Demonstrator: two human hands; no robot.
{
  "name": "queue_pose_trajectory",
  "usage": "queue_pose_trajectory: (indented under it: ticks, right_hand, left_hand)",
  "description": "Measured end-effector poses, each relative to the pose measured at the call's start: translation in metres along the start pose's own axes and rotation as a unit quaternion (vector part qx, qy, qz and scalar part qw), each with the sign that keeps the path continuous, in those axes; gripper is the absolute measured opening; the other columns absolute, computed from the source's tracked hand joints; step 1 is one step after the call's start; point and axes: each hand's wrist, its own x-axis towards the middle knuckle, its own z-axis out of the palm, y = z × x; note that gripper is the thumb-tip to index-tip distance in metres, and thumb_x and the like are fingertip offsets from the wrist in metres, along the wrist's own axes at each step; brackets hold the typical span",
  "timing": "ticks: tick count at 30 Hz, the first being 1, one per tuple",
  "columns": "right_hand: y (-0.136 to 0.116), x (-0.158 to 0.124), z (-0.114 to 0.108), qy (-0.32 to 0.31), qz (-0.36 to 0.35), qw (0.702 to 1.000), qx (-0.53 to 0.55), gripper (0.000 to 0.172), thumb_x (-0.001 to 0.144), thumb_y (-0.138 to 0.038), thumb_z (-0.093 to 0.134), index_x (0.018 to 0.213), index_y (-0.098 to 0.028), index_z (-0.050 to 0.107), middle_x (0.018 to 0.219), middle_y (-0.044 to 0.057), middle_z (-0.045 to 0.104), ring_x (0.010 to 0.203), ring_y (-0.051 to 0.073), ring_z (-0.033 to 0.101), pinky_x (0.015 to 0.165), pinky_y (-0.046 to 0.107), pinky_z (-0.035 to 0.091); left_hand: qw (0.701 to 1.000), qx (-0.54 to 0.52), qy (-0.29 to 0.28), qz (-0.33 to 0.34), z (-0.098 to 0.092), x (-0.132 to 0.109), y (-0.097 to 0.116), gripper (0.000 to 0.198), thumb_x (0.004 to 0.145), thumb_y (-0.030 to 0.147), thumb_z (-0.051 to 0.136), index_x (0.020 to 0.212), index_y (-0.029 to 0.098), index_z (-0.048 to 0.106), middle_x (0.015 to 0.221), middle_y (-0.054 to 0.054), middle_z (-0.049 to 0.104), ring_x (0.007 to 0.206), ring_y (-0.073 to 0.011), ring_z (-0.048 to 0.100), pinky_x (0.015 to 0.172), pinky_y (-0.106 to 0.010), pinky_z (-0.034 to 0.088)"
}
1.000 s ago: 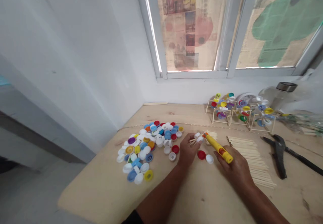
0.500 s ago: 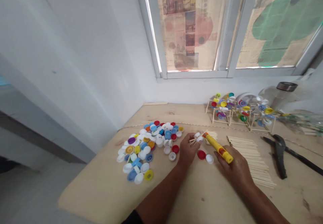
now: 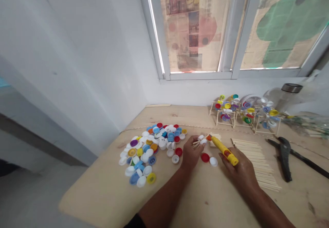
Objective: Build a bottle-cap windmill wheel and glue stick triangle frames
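My left hand [image 3: 190, 153] is closed on a small piece made of thin wooden sticks and white bottle caps [image 3: 201, 140], held just above the wooden table [image 3: 108, 193]. My right hand [image 3: 238, 171] grips a yellow glue tube with an orange tip [image 3: 222, 149]; the tip points at the piece and nearly touches it. A red cap [image 3: 205, 157] and a white cap [image 3: 213, 161] lie on the table between my hands.
A heap of coloured bottle caps [image 3: 150, 149] lies left of my hands. Rows of wooden sticks [image 3: 254, 161] lie to the right, with black pliers [image 3: 284, 157] beyond. Finished stick-and-cap models [image 3: 243, 113] and a glass jar [image 3: 284, 98] stand under the window.
The glue tube has shifted slightly to the right and tilted a little; my hands otherwise stay in place.
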Motion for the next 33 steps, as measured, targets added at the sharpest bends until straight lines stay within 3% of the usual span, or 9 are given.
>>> queue_pose_trajectory:
  ticks: [33]
  right_hand:
    - [-0.0051,0.0019,-0.0059,0.002,0.014,0.999,-0.035,0.037,0.086,-0.054,0.041,0.074,-0.021,0.053,0.065,0.003,0.060,0.058,0.016,0.055,0.053,0.024,0.035]
  left_hand:
    - [0.999,0.020,0.002,0.026,0.0005,-0.0016,0.0043,0.024,0.070,0.025,0.066,0.093,0.016,0.063,0.087,-0.005,0.069,0.080,-0.0171,0.065,0.073,-0.027,0.053]
